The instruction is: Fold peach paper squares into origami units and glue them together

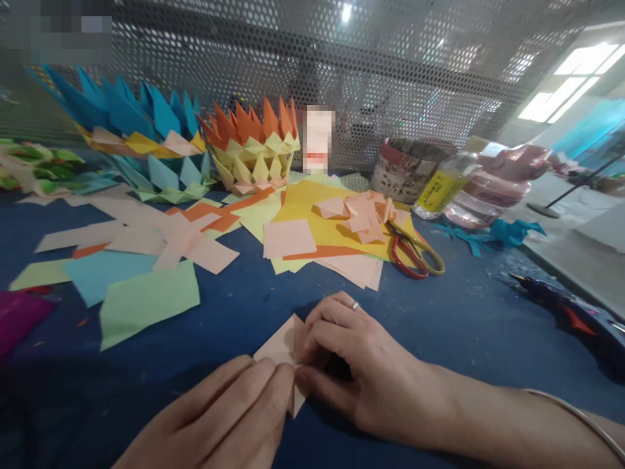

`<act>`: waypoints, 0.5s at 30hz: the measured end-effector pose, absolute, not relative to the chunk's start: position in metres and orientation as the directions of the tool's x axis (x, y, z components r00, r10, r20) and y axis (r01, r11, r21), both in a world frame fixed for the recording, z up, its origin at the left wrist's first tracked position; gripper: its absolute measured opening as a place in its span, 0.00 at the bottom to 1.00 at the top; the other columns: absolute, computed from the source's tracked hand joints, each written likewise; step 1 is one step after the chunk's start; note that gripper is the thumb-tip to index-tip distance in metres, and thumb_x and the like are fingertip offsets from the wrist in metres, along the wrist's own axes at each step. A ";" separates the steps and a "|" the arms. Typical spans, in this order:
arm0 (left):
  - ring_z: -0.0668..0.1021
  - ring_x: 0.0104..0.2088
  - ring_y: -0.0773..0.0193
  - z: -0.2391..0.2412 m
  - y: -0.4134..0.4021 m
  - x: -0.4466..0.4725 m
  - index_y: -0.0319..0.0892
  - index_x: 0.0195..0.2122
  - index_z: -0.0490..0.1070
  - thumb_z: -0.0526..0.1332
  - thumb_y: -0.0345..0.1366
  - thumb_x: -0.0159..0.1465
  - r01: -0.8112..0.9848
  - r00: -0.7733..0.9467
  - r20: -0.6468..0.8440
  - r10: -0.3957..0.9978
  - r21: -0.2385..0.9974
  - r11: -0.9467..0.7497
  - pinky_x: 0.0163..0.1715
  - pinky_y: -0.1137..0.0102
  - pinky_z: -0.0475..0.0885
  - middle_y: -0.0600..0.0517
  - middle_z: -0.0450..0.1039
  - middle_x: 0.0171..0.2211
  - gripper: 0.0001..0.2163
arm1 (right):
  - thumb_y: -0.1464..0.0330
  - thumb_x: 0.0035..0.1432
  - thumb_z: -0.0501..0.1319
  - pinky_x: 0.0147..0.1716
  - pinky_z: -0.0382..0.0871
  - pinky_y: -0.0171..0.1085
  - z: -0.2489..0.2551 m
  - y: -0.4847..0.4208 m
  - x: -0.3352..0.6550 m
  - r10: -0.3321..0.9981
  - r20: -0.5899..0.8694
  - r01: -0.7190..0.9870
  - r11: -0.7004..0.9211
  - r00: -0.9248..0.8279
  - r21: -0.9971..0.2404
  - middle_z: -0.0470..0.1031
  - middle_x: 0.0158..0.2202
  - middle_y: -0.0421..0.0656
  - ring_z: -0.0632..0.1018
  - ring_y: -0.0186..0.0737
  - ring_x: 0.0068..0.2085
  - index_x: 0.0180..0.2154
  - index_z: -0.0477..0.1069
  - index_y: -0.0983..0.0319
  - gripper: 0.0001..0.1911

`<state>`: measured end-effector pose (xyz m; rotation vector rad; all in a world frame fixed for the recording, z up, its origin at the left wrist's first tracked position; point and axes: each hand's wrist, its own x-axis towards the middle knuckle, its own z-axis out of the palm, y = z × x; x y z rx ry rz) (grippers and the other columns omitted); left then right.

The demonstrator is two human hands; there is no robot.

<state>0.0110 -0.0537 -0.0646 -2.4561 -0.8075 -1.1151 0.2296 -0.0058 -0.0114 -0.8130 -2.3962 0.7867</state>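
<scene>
Pink paper: left hand over its left side, grip hidden; right hand clamped on its right. Align edges before creasing.

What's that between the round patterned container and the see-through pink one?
In the head view, a yellow-labelled bottle stands between the patterned container and the pink container.

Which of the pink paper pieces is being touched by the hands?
The creased pink paper at the fingertips of the left hand and right hand; the other pink pieces lie farther back, untouched.
</scene>
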 end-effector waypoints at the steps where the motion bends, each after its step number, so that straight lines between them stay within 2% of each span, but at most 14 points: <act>1: 0.79 0.46 0.65 -0.065 -0.054 0.012 0.42 0.42 0.79 0.47 0.23 0.73 0.617 0.528 0.770 0.359 -0.057 -0.785 0.70 0.70 0.58 0.54 0.82 0.42 0.19 | 0.75 0.65 0.65 0.50 0.64 0.41 -0.011 -0.006 0.230 0.662 0.255 0.381 0.656 -0.705 -0.652 0.76 0.36 0.42 0.74 0.39 0.42 0.34 0.69 0.63 0.07; 5: 0.81 0.47 0.61 -0.072 -0.059 0.008 0.38 0.45 0.78 0.52 0.24 0.71 0.614 0.552 0.758 0.349 -0.086 -0.785 0.66 0.67 0.66 0.50 0.82 0.42 0.15 | 0.77 0.63 0.65 0.50 0.65 0.40 -0.010 -0.007 0.229 0.672 0.259 0.387 0.651 -0.694 -0.653 0.76 0.36 0.42 0.74 0.38 0.42 0.34 0.69 0.63 0.07; 8: 0.83 0.51 0.60 -0.082 -0.061 0.000 0.37 0.47 0.78 0.48 0.25 0.73 0.615 0.561 0.742 0.367 -0.077 -0.785 0.63 0.67 0.71 0.47 0.82 0.49 0.17 | 0.78 0.62 0.66 0.51 0.65 0.39 -0.010 -0.007 0.229 0.675 0.252 0.391 0.646 -0.694 -0.656 0.77 0.36 0.41 0.74 0.38 0.42 0.34 0.69 0.62 0.08; 12: 0.86 0.49 0.59 -0.085 -0.059 -0.006 0.37 0.51 0.79 0.46 0.29 0.76 0.593 0.621 0.703 0.346 -0.134 -0.794 0.51 0.70 0.82 0.47 0.83 0.50 0.19 | 0.75 0.66 0.64 0.52 0.65 0.40 -0.009 -0.006 0.228 0.677 0.254 0.388 0.643 -0.690 -0.660 0.77 0.36 0.41 0.74 0.38 0.41 0.33 0.68 0.61 0.09; 15: 0.86 0.47 0.62 -0.078 -0.058 -0.006 0.38 0.48 0.80 0.47 0.25 0.75 0.585 0.625 0.714 0.317 -0.158 -0.795 0.55 0.71 0.79 0.49 0.85 0.47 0.19 | 0.74 0.67 0.64 0.52 0.66 0.41 -0.008 -0.007 0.228 0.687 0.240 0.405 0.634 -0.686 -0.659 0.77 0.37 0.41 0.74 0.39 0.42 0.34 0.68 0.60 0.09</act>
